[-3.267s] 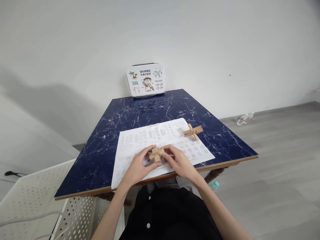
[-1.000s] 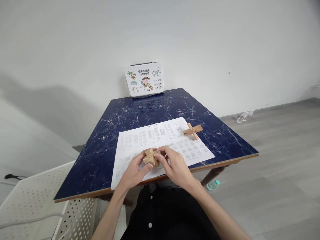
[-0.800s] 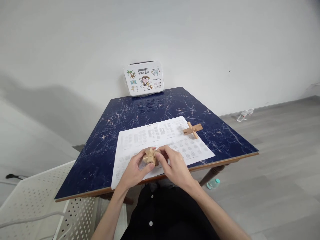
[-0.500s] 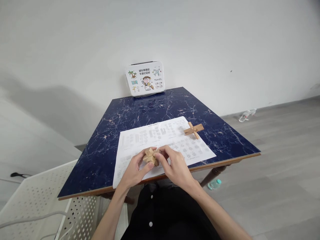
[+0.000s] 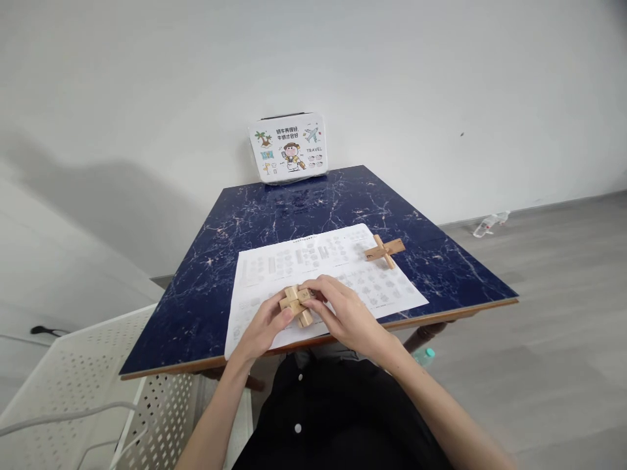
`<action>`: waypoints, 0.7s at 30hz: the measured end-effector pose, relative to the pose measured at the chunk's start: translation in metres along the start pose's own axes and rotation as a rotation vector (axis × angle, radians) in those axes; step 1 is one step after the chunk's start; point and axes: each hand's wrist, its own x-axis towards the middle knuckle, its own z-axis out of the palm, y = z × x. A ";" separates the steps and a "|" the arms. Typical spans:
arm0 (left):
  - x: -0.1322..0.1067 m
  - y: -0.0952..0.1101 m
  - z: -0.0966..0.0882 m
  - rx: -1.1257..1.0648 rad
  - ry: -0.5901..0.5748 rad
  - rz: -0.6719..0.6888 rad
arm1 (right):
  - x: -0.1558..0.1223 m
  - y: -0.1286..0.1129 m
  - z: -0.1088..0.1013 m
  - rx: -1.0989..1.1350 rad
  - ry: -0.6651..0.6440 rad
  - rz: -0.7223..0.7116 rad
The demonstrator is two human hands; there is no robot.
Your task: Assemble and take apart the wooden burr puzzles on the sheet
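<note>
Between my two hands, above the near part of a printed sheet (image 5: pixel 255 274), is a light wooden interlocking puzzle (image 5: pixel 296 302) made of crossed bars. My left hand (image 5: pixel 264 326) grips its left side, thumb on the near face. My right hand (image 5: pixel 337 307) pinches its right side between thumb and fingers; some fingertips are hidden behind the wood. A second wooden piece, a cross of flat bar and rod (image 5: pixel 385 250), lies on the sheet's right edge, apart from my hands.
The sheet lies on a dark blue marbled table (image 5: pixel 196 281). A white case with cartoon prints (image 5: pixel 289 149) leans on the wall at the back. To the left stands a white perforated basket (image 5: pixel 93 372) with a cable. Plastic bottles (image 5: pixel 424 356) are on the floor at right.
The puzzle has been turned in my hands, so its bars show at another angle. My right fingers have shifted over its top right. The whole view has moved slightly.
</note>
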 end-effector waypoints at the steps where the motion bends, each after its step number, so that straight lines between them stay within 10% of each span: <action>1: -0.001 0.001 0.000 -0.006 -0.002 -0.012 | 0.000 0.000 0.000 0.010 0.006 0.003; 21: 0.002 0.000 0.004 -0.132 -0.004 -0.048 | -0.007 0.013 0.007 0.114 0.029 0.089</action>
